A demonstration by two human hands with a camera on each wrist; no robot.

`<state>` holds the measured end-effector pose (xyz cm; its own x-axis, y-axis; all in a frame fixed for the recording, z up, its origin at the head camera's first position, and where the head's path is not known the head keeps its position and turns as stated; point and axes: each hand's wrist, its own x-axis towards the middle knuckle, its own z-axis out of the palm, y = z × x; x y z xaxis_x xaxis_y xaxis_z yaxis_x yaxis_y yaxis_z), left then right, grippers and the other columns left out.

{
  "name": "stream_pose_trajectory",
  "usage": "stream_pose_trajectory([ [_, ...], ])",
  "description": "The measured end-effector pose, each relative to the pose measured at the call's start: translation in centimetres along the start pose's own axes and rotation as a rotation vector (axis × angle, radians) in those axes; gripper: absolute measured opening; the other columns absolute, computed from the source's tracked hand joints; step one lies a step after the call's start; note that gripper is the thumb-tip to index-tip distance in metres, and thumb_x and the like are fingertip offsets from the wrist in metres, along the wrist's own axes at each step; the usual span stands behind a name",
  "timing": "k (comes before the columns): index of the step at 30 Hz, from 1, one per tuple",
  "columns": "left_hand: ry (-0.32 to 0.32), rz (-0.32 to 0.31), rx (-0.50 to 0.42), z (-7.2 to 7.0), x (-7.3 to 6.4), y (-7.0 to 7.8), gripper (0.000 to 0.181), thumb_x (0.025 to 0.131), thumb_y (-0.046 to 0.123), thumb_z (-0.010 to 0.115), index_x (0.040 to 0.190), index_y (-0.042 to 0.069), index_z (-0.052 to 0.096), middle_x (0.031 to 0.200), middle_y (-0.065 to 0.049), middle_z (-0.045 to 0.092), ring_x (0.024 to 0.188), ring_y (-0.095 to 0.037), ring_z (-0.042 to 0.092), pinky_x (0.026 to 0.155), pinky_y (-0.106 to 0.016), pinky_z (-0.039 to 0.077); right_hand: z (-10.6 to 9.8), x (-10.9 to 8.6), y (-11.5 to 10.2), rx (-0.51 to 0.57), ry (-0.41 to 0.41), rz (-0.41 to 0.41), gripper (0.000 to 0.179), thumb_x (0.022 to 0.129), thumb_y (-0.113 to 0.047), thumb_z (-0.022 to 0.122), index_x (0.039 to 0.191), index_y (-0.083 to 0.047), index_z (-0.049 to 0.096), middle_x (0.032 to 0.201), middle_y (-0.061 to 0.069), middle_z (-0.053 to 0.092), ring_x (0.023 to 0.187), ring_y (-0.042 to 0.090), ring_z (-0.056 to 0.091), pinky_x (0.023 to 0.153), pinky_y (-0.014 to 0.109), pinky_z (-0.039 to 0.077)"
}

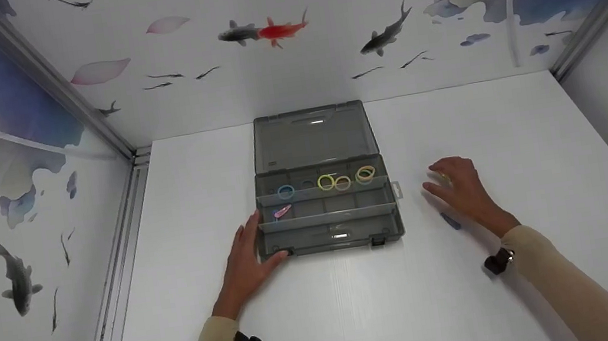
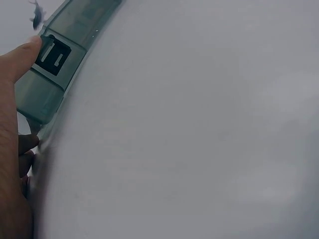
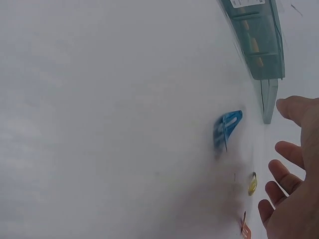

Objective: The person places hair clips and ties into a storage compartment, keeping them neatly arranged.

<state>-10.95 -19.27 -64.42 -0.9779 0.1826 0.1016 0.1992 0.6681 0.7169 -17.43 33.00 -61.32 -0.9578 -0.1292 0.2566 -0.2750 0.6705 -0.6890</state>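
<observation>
A grey see-through compartment box (image 1: pixel 325 205) lies on the table with its lid (image 1: pixel 313 136) folded back. Several coloured rings sit in its back row, among them a blue ring (image 1: pixel 285 191) and a yellow ring (image 1: pixel 326 182). The middle row holds a pink hair clip (image 1: pixel 283 212). My left hand (image 1: pixel 244 268) rests straight fingers along the box's left side, its thumb at the front left latch. To the right of the box, my right hand (image 1: pixel 461 187) hovers with spread fingers over small clips: a blue clip (image 3: pixel 229 124), a yellow clip (image 3: pixel 252 184) and an orange clip (image 3: pixel 246 230).
The white table (image 1: pixel 348 313) is bounded by a back wall (image 1: pixel 199 105) painted with fish and petals. Side walls stand left and right, with a metal rail (image 1: pixel 114 298) along the left edge. A small handle (image 1: pixel 397 190) juts from the box's right side.
</observation>
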Motion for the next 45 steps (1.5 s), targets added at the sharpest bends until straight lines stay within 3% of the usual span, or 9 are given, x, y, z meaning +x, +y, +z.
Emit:
stream_pose_trajectory([
  [8, 0.001, 0.019, 0.001, 0.1, 0.0, -0.1, 0.109, 0.095, 0.068, 0.078, 0.179, 0.031, 0.019, 0.180, -0.008, 0.032, 0.165, -0.049, 0.023, 0.124, -0.077, 0.029, -1.4, -0.6, 0.6, -0.021, 0.005, 0.064, 0.040, 0.101, -0.009, 0.081, 0.134, 0.009, 0.067, 0.137, 0.029, 0.060, 0.136, 0.049, 0.044, 0.115, 0.067, 0.030],
  [13, 0.003, 0.028, 0.005, 0.0, 0.0, -0.1, 0.108, 0.095, 0.068, 0.078, 0.179, 0.030, 0.020, 0.180, -0.008, 0.032, 0.165, -0.050, 0.024, 0.123, -0.076, 0.030, -1.8, -0.9, 1.5, -0.046, 0.007, 0.144, 0.039, 0.101, -0.010, 0.081, 0.134, 0.006, 0.067, 0.139, 0.029, 0.058, 0.139, 0.049, 0.042, 0.115, 0.069, 0.029],
  [17, 0.003, 0.029, 0.008, -0.1, 0.0, 0.0, 0.108, 0.095, 0.069, 0.078, 0.178, 0.031, 0.020, 0.180, -0.007, 0.031, 0.165, -0.049, 0.024, 0.123, -0.077, 0.030, -1.8, -1.0, 2.1, -0.066, 0.000, 0.190, 0.038, 0.102, -0.012, 0.079, 0.134, 0.003, 0.067, 0.142, 0.027, 0.056, 0.139, 0.047, 0.042, 0.110, 0.064, 0.035],
  [23, 0.006, 0.036, 0.016, -0.1, 0.1, 0.2, 0.108, 0.095, 0.067, 0.078, 0.178, 0.031, 0.020, 0.180, -0.007, 0.032, 0.165, -0.049, 0.025, 0.121, -0.078, 0.032, -1.6, -0.9, 2.4, -0.070, 0.028, 0.178, 0.031, 0.101, -0.010, 0.079, 0.127, 0.004, 0.071, 0.139, 0.025, 0.057, 0.138, 0.047, 0.042, 0.111, 0.065, 0.031],
  [30, -0.011, -0.011, -0.001, -0.3, 0.1, 0.5, 0.109, 0.094, 0.070, 0.078, 0.178, 0.033, 0.020, 0.181, -0.006, 0.030, 0.166, -0.047, 0.021, 0.124, -0.076, 0.028, -1.3, -0.7, 2.5, -0.066, 0.068, 0.146, 0.021, 0.098, -0.005, 0.079, 0.115, 0.007, 0.074, 0.132, 0.027, 0.059, 0.135, 0.050, 0.043, 0.114, 0.073, 0.024],
  [45, -0.004, -0.017, 0.006, -0.1, 0.0, 0.3, 0.110, 0.093, 0.072, 0.077, 0.178, 0.034, 0.019, 0.181, -0.005, 0.030, 0.166, -0.047, 0.022, 0.124, -0.077, 0.028, -0.2, -0.1, 2.3, -0.128, 0.130, 0.181, 0.017, 0.101, -0.010, 0.077, 0.110, 0.004, 0.072, 0.129, 0.025, 0.059, 0.131, 0.048, 0.046, 0.111, 0.071, 0.029],
])
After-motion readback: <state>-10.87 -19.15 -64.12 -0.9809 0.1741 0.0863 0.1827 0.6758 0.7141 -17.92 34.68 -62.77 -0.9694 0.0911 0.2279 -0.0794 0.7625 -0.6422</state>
